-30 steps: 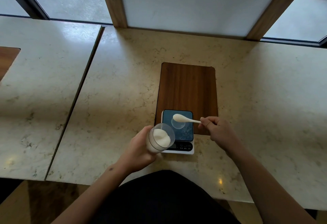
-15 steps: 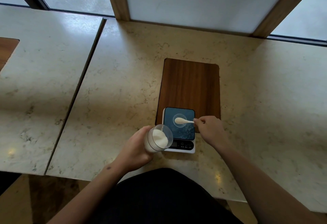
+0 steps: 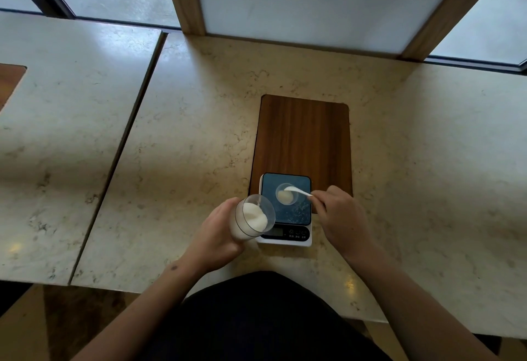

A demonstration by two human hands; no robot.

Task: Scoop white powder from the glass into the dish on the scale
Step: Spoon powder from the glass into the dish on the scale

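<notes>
My left hand [image 3: 218,236] grips a clear glass [image 3: 252,219] tilted toward the scale, with white powder [image 3: 254,217] lying inside it. The small white scale [image 3: 286,209] has a dark top plate and stands at the near end of a wooden board. On the plate sits a small clear dish [image 3: 286,194] holding a little mound of white powder. My right hand [image 3: 340,219] pinches the handle of a white spoon [image 3: 296,190], whose bowl is over the dish's upper rim.
The wooden board [image 3: 303,141] lies on a pale marble counter [image 3: 185,146]. A seam [image 3: 125,144] separates a second slab to the left. A wood-framed white panel [image 3: 308,1] and windows run along the far edge. My dark-clothed torso is below.
The spoon has tipped at the dish, and a mound of powder now lies in the dish. The glass in my left hand stayed in place.
</notes>
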